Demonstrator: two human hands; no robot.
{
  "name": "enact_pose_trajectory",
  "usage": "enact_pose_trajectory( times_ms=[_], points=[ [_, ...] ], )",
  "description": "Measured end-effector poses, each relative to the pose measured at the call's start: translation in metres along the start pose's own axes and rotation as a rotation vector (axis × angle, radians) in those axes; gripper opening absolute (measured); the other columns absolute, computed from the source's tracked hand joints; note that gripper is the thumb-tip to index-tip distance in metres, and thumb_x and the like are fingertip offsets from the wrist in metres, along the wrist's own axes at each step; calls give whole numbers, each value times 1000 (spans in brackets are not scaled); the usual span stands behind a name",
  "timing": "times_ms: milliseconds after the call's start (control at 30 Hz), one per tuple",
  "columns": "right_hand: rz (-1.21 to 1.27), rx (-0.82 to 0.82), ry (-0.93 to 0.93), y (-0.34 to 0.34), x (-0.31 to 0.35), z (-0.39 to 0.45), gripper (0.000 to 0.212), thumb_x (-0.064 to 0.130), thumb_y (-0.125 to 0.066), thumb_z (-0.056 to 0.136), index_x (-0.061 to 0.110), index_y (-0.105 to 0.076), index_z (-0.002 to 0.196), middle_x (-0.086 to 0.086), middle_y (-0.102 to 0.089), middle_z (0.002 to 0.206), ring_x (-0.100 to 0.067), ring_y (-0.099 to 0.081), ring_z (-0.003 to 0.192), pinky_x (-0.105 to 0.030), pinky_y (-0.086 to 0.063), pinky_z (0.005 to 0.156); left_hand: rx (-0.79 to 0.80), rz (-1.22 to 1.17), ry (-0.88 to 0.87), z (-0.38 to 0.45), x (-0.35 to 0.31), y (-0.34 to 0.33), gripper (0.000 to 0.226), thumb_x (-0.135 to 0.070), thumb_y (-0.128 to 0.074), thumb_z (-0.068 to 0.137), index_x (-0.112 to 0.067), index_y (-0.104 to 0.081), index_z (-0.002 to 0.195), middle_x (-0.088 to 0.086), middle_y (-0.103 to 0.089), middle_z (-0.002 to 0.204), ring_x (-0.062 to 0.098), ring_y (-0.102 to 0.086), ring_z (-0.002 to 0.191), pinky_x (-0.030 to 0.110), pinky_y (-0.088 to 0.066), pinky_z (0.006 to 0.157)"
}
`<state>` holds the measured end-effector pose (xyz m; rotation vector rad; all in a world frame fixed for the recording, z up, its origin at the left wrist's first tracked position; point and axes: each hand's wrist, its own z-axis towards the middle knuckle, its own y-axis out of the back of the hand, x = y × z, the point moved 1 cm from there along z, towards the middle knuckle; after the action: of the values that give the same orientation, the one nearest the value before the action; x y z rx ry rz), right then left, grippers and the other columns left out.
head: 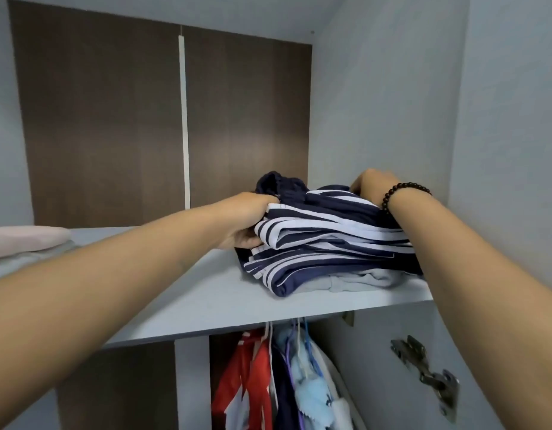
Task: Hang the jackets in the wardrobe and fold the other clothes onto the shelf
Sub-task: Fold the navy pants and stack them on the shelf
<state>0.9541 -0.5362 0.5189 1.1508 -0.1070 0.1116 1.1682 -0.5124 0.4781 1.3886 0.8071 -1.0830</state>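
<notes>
Folded navy-and-white striped garment (324,240) lying on the pale shelf (206,293), on top of a grey folded piece (361,279) at the shelf's right end. Left hand (243,221) curled around the stack's left edge, thumb underneath, fingers over the top fold. Right hand (372,186), beaded bracelet (402,192) at the wrist, gripping the stack's far right corner with fingers bent into the cloth. Pale pink folded item (26,240) at the shelf's left end, well apart from the stack. Below the shelf, a red jacket (247,377), dark and light blue clothes (309,389) hanging on hangers. Metal hinge (426,373) below the shelf, on the right.
</notes>
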Motion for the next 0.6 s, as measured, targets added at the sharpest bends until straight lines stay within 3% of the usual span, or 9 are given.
enact_pose_trajectory(
  times_ms=[33,67,133,200,233,300,367,467,600],
  points=[
    [17,-34,3,1,1,-5,27,17,-51,96,9,-67,116,-16,-65,116,-34,-60,105,-32,-47,88,-26,61,5,-6,0,1,22,-37,-48,95,-20,-60,86,-6,-55,57,8,-50,47,16,-43,42],
    [47,-105,19,3,0,-11,27,18,-51,95,12,-67,116,-15,-65,118,-35,-59,106,-35,-49,91,-43,122,-5,-10,0,3,28,-46,-46,94,-21,-58,93,-7,-56,59,8,-51,49,16,-42,44],
    [152,-279,78,4,-3,-34,28,24,-52,93,22,-66,118,-10,-64,121,-33,-57,111,-35,-46,96,-96,225,-80,-15,5,8,68,-67,-46,82,-21,-42,133,-1,-66,103,16,-64,88,30,-54,75],
    [296,-347,153,-5,-2,-68,30,44,-46,89,34,-66,110,1,-68,112,-26,-58,109,-33,-42,94,-92,414,-216,-26,18,7,104,-82,-44,63,-42,-2,150,-1,-33,153,22,-42,133,38,-37,106],
    [303,-325,187,-12,2,-83,40,58,-38,84,39,-62,111,8,-66,111,-22,-56,110,-39,-37,100,-26,497,-290,-34,25,5,108,-84,-44,59,-50,11,146,-6,-14,160,19,-29,141,33,-28,109],
    [199,-252,209,-34,9,-97,66,74,-21,76,45,-42,131,14,-50,131,-16,-39,127,-53,-6,113,88,602,-372,-42,42,-4,106,-79,-50,64,-60,27,135,-11,10,161,11,-18,146,25,-20,105],
    [109,-232,185,-54,10,-93,76,77,-13,81,38,-20,146,9,-30,146,-14,-18,138,-52,13,112,89,657,-400,-39,56,-12,104,-67,-57,78,-60,33,131,-7,15,161,15,-24,145,24,-23,107],
    [111,-214,173,-68,10,-77,80,75,-9,79,34,-11,149,4,-22,151,-15,-11,141,-50,18,110,59,686,-407,-22,58,-11,104,-60,-58,84,-56,34,134,-1,11,162,19,-21,147,35,-21,117],
    [78,-180,148,-75,13,-55,72,67,-19,88,30,-13,149,1,-22,152,-19,-12,142,-54,16,111,67,698,-382,-5,56,-4,106,-57,-58,86,-49,33,138,4,9,163,20,-2,150,45,-17,120]
  ],
)
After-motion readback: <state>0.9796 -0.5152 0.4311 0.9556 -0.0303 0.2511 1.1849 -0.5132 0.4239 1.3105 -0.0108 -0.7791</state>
